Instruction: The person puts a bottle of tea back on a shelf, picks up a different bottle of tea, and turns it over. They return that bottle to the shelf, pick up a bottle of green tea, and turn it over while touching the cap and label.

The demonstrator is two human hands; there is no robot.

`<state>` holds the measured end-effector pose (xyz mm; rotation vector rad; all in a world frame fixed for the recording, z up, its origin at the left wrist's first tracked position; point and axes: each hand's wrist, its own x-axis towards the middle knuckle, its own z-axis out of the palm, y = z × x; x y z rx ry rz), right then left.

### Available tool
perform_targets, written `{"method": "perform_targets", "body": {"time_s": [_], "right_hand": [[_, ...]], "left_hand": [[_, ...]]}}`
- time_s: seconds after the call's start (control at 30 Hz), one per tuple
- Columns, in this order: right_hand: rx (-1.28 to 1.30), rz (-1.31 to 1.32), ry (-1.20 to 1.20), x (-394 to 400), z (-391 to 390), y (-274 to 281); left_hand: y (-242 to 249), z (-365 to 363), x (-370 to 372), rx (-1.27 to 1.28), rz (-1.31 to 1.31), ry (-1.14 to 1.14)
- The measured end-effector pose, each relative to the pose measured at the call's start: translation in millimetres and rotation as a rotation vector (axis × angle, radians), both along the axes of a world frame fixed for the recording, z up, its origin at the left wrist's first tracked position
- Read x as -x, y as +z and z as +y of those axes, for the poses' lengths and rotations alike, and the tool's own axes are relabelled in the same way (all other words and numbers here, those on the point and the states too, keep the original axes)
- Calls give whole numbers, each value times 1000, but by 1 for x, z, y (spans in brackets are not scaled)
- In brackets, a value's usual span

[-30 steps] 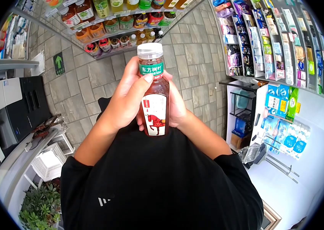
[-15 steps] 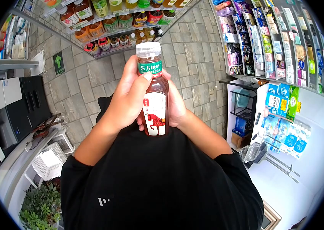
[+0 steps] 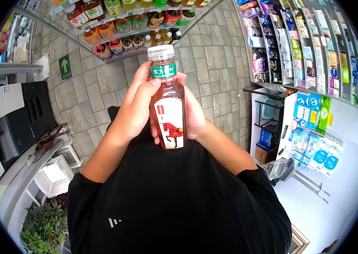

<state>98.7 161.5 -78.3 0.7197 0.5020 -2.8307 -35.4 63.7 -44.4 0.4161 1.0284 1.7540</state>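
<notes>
A clear tea bottle (image 3: 171,122) with reddish-brown liquid stands nearly upright before my chest, its top leaning a little to the left. It has a white cap (image 3: 160,52), a green neck band and a white label with a red horse. My left hand (image 3: 138,99) wraps its left side, thumb at the shoulder just below the green band. Around the right side is my right hand (image 3: 193,110), its fingers mostly hidden behind the bottle. The bottle's base is close to my black shirt (image 3: 179,190).
Ahead is a drinks shelf (image 3: 140,31) with rows of bottles. Packaged goods fill the rack (image 3: 297,46) at right, above wrapped tissue packs (image 3: 310,148). On the left are a black-and-white printer (image 3: 26,114), a white basket (image 3: 54,175) and a plant (image 3: 43,226).
The bottle's top has tilted slightly left and the bottle has turned a little, showing more of its left side. My left thumb has slid off the green band, lower and to the left.
</notes>
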Motion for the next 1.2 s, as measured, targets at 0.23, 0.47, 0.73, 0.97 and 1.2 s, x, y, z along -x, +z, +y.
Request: {"method": "perform_targets", "body": {"time_s": [0.23, 0.47, 0.73, 0.97, 1.2], "right_hand": [[128, 0, -28, 1, 0, 6], [195, 125, -83, -3, 4, -9], [207, 103, -113, 0, 3, -7], [228, 99, -106, 4, 2, -5], [248, 109, -75, 7, 3, -6]], "left_hand": [[4, -9, 22, 135, 302, 112], [195, -10, 49, -851, 363, 1442], [193, -129, 62, -967, 897, 332], [181, -131, 59, -946, 913, 283], [177, -129, 65, -954, 922, 230]]}}
